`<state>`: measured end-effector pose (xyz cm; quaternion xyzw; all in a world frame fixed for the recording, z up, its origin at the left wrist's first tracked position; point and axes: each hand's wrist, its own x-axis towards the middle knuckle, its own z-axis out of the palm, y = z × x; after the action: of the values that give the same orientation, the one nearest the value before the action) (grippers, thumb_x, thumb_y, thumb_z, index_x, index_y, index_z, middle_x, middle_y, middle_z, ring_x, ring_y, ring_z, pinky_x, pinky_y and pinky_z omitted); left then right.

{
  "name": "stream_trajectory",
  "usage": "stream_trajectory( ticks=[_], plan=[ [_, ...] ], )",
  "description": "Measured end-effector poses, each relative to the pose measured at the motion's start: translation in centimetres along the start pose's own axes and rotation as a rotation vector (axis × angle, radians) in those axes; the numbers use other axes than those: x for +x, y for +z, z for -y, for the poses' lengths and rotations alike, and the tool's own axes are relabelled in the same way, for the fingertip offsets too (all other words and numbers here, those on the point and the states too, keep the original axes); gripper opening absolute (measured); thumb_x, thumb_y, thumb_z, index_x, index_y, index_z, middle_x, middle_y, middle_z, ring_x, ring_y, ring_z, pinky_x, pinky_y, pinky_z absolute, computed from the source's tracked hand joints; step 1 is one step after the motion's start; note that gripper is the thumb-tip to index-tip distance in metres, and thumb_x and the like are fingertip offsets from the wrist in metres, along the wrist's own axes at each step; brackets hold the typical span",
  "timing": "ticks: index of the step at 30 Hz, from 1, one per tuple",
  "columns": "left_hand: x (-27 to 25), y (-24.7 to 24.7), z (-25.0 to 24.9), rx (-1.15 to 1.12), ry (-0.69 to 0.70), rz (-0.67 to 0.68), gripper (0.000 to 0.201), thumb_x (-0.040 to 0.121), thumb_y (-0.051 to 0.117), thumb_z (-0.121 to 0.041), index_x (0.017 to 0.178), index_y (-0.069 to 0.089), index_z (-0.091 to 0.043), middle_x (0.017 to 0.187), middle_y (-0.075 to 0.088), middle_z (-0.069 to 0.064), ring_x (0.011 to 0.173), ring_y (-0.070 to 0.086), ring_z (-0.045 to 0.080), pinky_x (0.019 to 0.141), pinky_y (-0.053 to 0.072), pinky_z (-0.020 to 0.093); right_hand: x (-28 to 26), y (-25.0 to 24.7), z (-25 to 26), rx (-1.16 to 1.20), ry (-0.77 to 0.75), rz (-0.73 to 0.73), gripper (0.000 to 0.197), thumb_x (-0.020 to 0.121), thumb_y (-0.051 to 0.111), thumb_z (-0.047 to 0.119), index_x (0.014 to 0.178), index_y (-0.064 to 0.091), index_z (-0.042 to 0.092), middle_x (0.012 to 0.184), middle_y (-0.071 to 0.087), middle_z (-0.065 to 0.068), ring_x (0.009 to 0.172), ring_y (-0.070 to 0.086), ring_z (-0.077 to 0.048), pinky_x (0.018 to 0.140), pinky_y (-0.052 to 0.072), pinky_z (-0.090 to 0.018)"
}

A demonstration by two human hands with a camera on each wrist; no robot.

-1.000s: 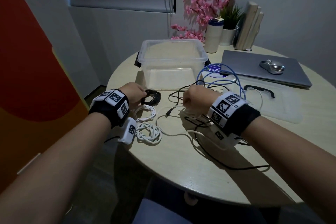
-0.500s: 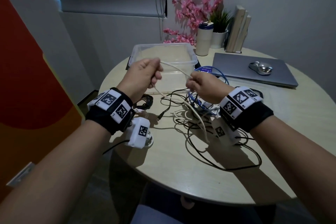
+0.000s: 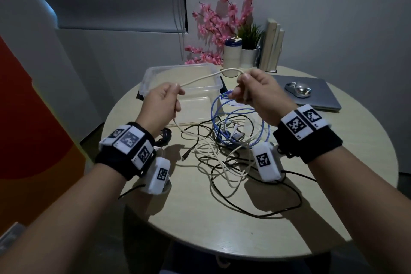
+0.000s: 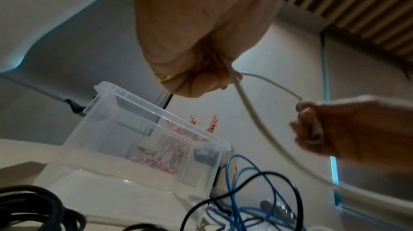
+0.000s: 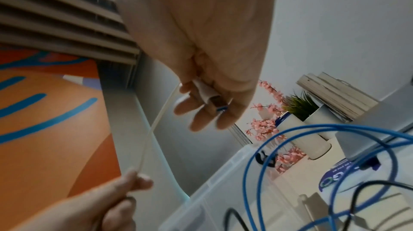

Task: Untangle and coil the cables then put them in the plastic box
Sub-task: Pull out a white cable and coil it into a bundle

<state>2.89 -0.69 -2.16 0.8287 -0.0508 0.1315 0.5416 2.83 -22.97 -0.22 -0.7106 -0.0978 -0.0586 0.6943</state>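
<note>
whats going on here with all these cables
A person is sorting a tangle of cables on a round table. Both hands are raised over it holding one white cable: the left hand pinches it partway along, the right hand grips its plug end. The rest of it trails down into the pile, among the blue cable and black cable. The clear plastic box behind looks empty.

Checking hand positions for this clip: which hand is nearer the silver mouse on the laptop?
Right. The right hand, gripping the white cable, is raised just left of the mouse; the left hand holds the same cable farther away, in front of the plastic box.
</note>
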Motion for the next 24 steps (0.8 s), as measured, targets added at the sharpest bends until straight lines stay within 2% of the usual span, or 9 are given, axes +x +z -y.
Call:
stream_trajectory(
  ticks=[3,5,7,9,12,15,18,21,24],
  plan=[
    [-0.5,1.5,0.1,0.113,0.018,0.07,0.023,0.101,0.041,-0.027,0.093,0.062,-0.023,0.059,0.055,-0.002,0.053,0.047,0.015,0.052,0.039,0.026,-0.5,-0.4,1.3,0.31,0.036,0.038,0.029,0.103,0.032,0.015,0.08,0.048,0.009,0.051,0.049,-0.001,0.05,0.048,-0.017,0.053,0.041,-0.028],
    [-0.9,2.8,-0.1,0.175,0.026,0.185,0.02,0.1,0.045,-0.024,0.095,0.064,-0.024,0.059,0.056,-0.001,0.054,0.048,0.015,0.052,0.039,0.025,-0.8,-0.4,2.1,0.455,0.035,0.041,0.03,0.103,0.031,0.016,0.079,0.048,0.009,0.057,0.055,-0.003,0.054,0.052,-0.017,0.05,0.047,-0.024],
    [-1.5,4.1,-0.4,0.227,0.052,0.336,0.017,0.098,0.05,-0.022,0.1,0.067,-0.021,0.059,0.057,-0.003,0.051,0.049,0.008,0.053,0.04,0.021,-0.9,-0.3,2.4,0.57,0.023,0.015,0.029,0.103,0.031,0.013,0.081,0.048,0.007,0.076,0.067,-0.012,0.071,0.065,-0.023,0.062,0.058,-0.029],
    [-2.1,5.1,-0.9,0.249,0.083,0.459,0.016,0.095,0.055,-0.018,0.105,0.067,-0.016,0.062,0.06,-0.004,0.051,0.052,0.002,0.055,0.042,0.016,-0.6,-0.4,2.4,0.592,0.001,-0.044,0.022,0.102,0.035,0.008,0.084,0.048,0.006,0.101,0.066,-0.021,0.093,0.068,-0.027,0.079,0.058,-0.035],
    [-2.9,5.6,-1.7,0.337,0.084,0.618,0.008,0.093,0.058,-0.016,0.096,0.064,-0.015,0.063,0.063,-0.004,0.046,0.05,-0.001,0.051,0.04,0.016,-0.1,-1.0,1.6,0.365,-0.034,-0.194,0.012,0.098,0.042,0.004,0.093,0.051,0.009,0.106,0.063,-0.021,0.098,0.064,-0.023,0.088,0.051,-0.035],
    [-3.4,5.2,-2.7,0.309,0.031,0.719,0.005,0.092,0.057,-0.011,0.089,0.061,-0.008,0.064,0.063,-0.001,0.039,0.044,0.004,0.041,0.037,0.017,-0.2,-2.0,0.7,-0.174,-0.14,-0.275,0.01,0.098,0.045,0.017,0.099,0.053,0.012,0.08,0.059,-0.007,0.067,0.055,-0.018,0.062,0.044,-0.038],
    [-3.4,4.6,-3.9,0.099,-0.039,0.711,0.005,0.094,0.052,-0.004,0.091,0.055,-0.007,0.068,0.063,0.006,0.033,0.042,0.006,0.035,0.033,0.016,-0.6,-2.9,0.1,-0.576,-0.119,-0.151,0.014,0.098,0.038,0.015,0.097,0.052,0.016,0.069,0.049,0.003,0.055,0.044,-0.01,0.049,0.035,-0.024],
    [-2.9,4.1,-5.0,-0.09,-0.068,0.602,0.012,0.097,0.046,-0.002,0.088,0.05,-0.009,0.072,0.065,0.008,0.034,0.048,0.008,0.033,0.032,0.015,-1.1,-3.1,0.0,-0.838,-0.014,0.044,0.02,0.097,0.034,0.013,0.098,0.053,0.016,0.071,0.048,0.008,0.061,0.044,-0.004,0.052,0.033,-0.019],
    [-2.0,3.9,-5.5,-0.21,-0.031,0.436,0.018,0.099,0.043,-0.004,0.084,0.048,-0.012,0.073,0.063,0.009,0.04,0.056,0.009,0.037,0.043,0.018,-1.5,-2.9,-0.1,-0.793,0.075,0.218,0.021,0.098,0.035,0.015,0.095,0.054,0.008,0.076,0.061,-0.003,0.073,0.064,-0.017,0.072,0.051,-0.037]
  ],
)
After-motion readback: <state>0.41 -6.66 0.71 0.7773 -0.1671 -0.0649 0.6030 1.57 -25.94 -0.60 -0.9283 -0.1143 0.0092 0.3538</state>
